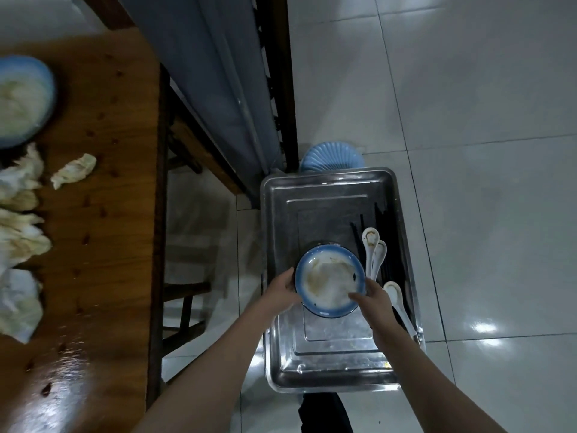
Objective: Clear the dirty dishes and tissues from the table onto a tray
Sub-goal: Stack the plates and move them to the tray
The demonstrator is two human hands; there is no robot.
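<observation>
My left hand (282,292) grips the left edge of the dirty blue-rimmed bowl (330,281). My right hand (373,300) pinches its right edge, thumb inside. The bowl is over the middle of the metal tray (327,182); I cannot tell if it touches down. White spoons (373,248) and black chopsticks (384,232) lie along the tray's right side. Crumpled tissues (73,171) and a second bowl (22,101) sit on the counter (103,214) to my left.

I have open room on the tray (324,220) at its far half and near end; the bowl (331,281) covers its middle. Spoons (371,240) and black chopsticks (381,226) block its right side. At the far left, a dark wooden frame (281,89) stands between tray and table (103,214).
</observation>
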